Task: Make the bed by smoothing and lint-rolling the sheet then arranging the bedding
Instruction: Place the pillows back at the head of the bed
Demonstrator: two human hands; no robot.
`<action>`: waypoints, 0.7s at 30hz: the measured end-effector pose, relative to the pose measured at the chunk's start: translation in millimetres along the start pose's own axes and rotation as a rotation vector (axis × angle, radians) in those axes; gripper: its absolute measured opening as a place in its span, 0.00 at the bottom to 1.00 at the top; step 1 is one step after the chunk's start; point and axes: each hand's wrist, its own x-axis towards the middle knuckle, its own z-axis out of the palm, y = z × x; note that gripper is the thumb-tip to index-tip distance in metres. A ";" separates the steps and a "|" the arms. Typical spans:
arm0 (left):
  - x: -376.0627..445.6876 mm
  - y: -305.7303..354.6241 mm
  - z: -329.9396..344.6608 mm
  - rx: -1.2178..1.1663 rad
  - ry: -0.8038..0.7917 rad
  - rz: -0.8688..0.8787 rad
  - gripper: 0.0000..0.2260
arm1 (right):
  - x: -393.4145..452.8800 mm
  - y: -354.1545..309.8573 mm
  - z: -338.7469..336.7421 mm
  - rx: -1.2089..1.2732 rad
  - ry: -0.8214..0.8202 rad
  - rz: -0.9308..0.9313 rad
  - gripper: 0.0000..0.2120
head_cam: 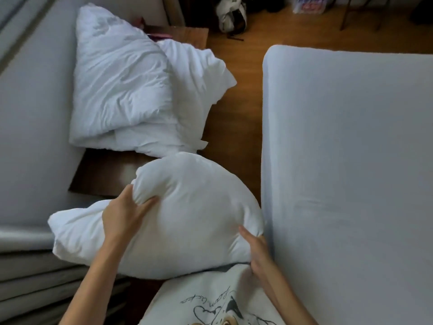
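Gripping the pillow [187, 207] with the left hand [124, 212] pinching a fold and the right hand [255, 249] curled under its edge, the person may let it slip to the floor [241, 127] before reaching the bed [351, 160].

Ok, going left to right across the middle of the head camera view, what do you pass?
Grey mattress → heap of white bedding → strip of wooden floor → bed with the pale sheet. Lower down, both hands grip a white pillow: left hand, right hand.
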 end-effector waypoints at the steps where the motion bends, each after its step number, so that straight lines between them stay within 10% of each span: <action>1: 3.4 15.6 6.7 -0.009 -0.007 0.046 0.21 | 0.8 -3.7 -11.8 0.027 0.024 -0.022 0.24; 4: 14.5 65.7 17.3 -0.056 -0.035 0.196 0.24 | 8.3 -11.3 -45.9 0.115 0.124 -0.128 0.36; 10: 51.2 190.8 28.4 -0.214 -0.039 0.434 0.21 | 0.9 -103.3 -92.2 0.245 0.188 -0.340 0.12; 21: 176.3 264.7 99.1 -0.556 -0.249 0.209 0.23 | 98.8 -312.6 -98.0 0.102 0.326 -0.560 0.14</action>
